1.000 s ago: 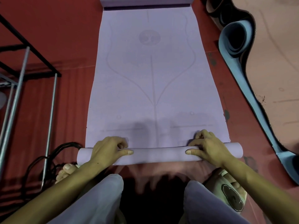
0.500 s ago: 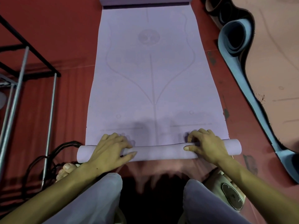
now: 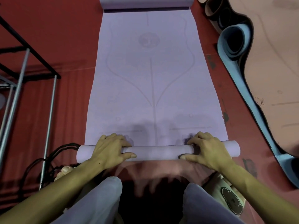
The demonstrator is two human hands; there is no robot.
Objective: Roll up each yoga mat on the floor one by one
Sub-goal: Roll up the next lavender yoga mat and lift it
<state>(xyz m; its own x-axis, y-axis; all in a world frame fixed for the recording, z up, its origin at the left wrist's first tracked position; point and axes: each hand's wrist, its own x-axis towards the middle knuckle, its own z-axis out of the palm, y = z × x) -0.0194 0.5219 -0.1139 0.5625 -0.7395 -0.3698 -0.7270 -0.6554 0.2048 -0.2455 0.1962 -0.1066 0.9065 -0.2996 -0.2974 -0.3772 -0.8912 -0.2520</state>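
Note:
A lilac yoga mat (image 3: 153, 75) with a faint line pattern lies flat on the red floor, running away from me. Its near end is wound into a thin roll (image 3: 158, 152) lying crosswise in front of my knees. My left hand (image 3: 111, 151) lies over the left part of the roll, fingers curled over the top and thumb along the near side. My right hand (image 3: 208, 151) grips the right part the same way. The mat's far end (image 3: 145, 3) curls up at the top of the view.
A blue mat (image 3: 234, 41) lies loosely curled on its edge at the right, beside a peach mat (image 3: 275, 62). A black and silver metal rack (image 3: 24, 73) stands at the left, with dark cables (image 3: 48, 159) on the floor near its leg.
Both hands have pushed the roll a little farther along the mat, away from me. The roll has grown slightly thicker.

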